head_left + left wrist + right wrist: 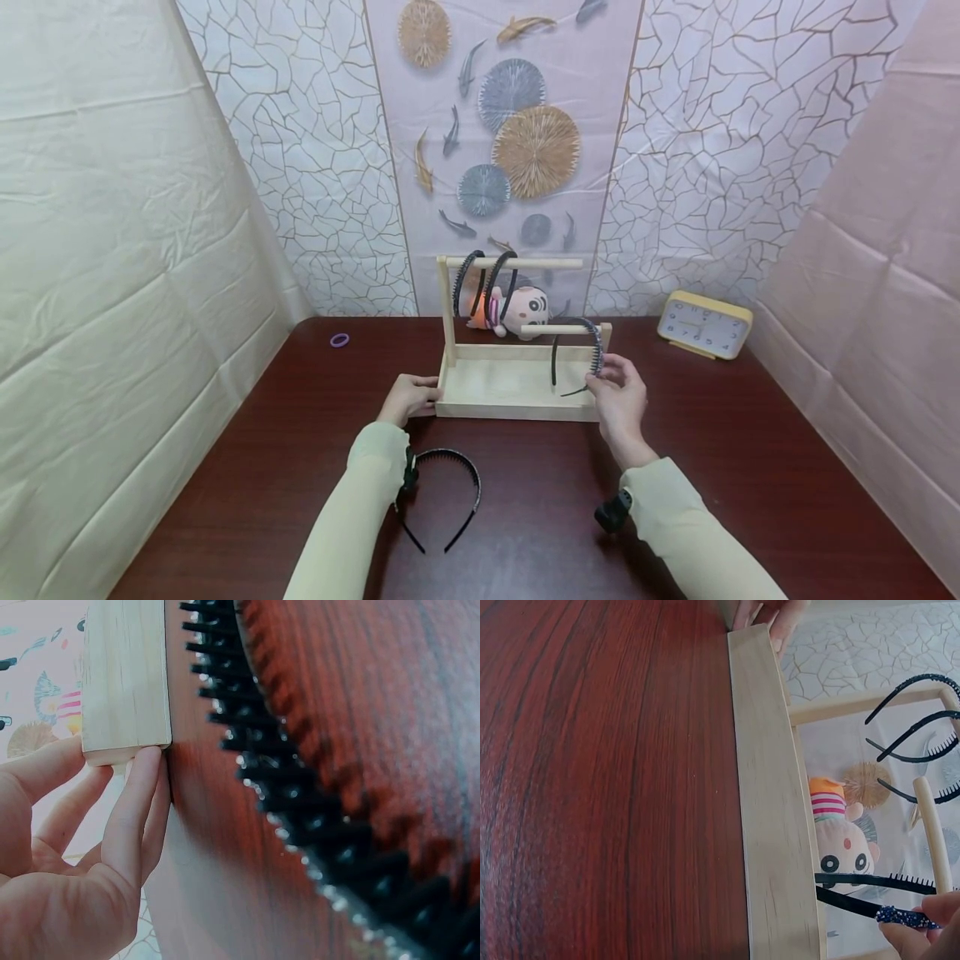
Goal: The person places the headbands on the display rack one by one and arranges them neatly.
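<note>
A pale wooden rack (517, 412) with a low tray base and two rods stands on the table. At its left end, my left hand (408, 398) holds the tray's end with its fingertips, seen close in the left wrist view. My right hand (621, 400) pinches a dark glittery headband (907, 917) that hangs around the lower rod (558, 330), near its right end. Two black toothed headbands (459, 287) hang on the upper rod (551, 263). Another headband (477, 483) lies on the table beside my left wrist, partly behind it.
A plush doll (525, 310) lies behind the rack. The yellow-framed clock (705, 325) stands at the back right, and a purple ring (340, 340) lies at the back left. Patterned cloth (322, 150) hangs behind the table.
</note>
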Demonstrator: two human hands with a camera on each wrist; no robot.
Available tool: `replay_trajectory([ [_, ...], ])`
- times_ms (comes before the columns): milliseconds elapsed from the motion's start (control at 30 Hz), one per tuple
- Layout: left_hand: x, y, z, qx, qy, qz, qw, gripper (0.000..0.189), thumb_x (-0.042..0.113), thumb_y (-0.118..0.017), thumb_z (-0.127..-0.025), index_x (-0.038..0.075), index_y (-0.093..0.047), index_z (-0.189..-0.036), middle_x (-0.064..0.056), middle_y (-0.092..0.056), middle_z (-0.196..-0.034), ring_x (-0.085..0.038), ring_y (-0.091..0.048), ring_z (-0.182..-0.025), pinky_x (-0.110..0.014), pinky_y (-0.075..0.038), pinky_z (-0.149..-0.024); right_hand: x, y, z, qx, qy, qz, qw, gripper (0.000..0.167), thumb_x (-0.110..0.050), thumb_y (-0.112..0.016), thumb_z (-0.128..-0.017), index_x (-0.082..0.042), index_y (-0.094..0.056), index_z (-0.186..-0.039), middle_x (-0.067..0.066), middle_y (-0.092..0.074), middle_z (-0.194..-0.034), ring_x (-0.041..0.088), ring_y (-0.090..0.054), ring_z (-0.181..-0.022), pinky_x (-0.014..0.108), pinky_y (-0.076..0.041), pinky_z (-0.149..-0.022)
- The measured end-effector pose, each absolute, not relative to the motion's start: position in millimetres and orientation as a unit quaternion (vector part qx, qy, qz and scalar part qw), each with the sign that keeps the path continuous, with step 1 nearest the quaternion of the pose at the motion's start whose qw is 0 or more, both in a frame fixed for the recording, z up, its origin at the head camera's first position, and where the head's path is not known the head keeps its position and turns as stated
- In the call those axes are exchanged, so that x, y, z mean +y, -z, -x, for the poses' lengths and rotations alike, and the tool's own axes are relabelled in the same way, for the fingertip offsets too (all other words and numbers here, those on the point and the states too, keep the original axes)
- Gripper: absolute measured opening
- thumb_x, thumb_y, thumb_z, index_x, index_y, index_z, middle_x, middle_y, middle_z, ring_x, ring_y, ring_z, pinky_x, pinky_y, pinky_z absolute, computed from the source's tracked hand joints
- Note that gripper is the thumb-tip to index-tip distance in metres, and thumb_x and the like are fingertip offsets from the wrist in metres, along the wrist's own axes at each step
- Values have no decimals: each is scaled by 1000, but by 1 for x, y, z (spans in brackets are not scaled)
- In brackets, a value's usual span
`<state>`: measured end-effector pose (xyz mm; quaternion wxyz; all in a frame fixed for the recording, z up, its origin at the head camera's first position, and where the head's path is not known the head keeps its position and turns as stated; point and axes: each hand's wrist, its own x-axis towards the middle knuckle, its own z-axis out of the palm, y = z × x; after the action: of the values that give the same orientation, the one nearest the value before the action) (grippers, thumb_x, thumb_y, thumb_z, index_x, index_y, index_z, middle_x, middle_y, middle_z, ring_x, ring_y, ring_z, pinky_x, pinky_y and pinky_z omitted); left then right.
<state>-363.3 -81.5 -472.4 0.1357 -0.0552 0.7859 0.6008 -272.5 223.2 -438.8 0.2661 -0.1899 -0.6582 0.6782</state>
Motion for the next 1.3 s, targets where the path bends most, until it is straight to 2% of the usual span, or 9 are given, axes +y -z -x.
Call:
replay_trajectory([
  [233,-81,473,364,785,-602,54,135,41,4,-66,-91,2,-62,-132,-26,-60,-129,-29,-71,-97,-37,-62,-76,222,438,271,-676,-656,197,272,40,10,-68,-82,-3,-63,-119,2,-59,-91,2,-60,-78,9,-50,-63],
  [533,-81,472,362,790,-596,53,136,40,5,-66,-92,2,-61,-132,-27,-60,-130,-27,-71,-95,-35,-62,-75,220,438,270,-687,-650,207,252,37,3,-72,-83,-3,-64,-119,5,-61,-96,5,-59,-81,9,-49,-65],
  [800,-82,472,362,791,-594,53,133,40,5,-66,-92,2,-62,-132,-27,-60,-129,-29,-71,-96,-36,-62,-74,220,439,269,-707,-636,204,233,38,-2,-71,-85,-2,-61,-121,13,-63,-109,20,-61,-100,6,-47,-66],
  [1000,-83,473,363,791,-594,54,136,41,5,-66,-91,2,-61,-132,-27,-60,-129,-28,-71,-96,-36,-62,-75,223,439,263,-712,-635,204,221,46,-9,-74,-85,0,-56,-126,18,-60,-122,28,-58,-114,6,-44,-70],
  [1167,-82,473,363,790,-596,54,134,40,4,-66,-91,1,-62,-131,-26,-61,-128,-29,-71,-97,-36,-62,-75,227,438,256,-702,-647,210,211,48,-11,-75,-85,1,-53,-126,19,-58,-124,21,-56,-107,7,-45,-72],
  [1300,-80,472,363,788,-599,53,133,40,3,-66,-91,1,-62,-131,-27,-62,-126,-29,-71,-97,-36,-62,-75,229,437,249,-687,-672,208,182,51,-9,-71,-88,3,-47,-132,20,-53,-128,10,-55,-92,15,-54,-72],
])
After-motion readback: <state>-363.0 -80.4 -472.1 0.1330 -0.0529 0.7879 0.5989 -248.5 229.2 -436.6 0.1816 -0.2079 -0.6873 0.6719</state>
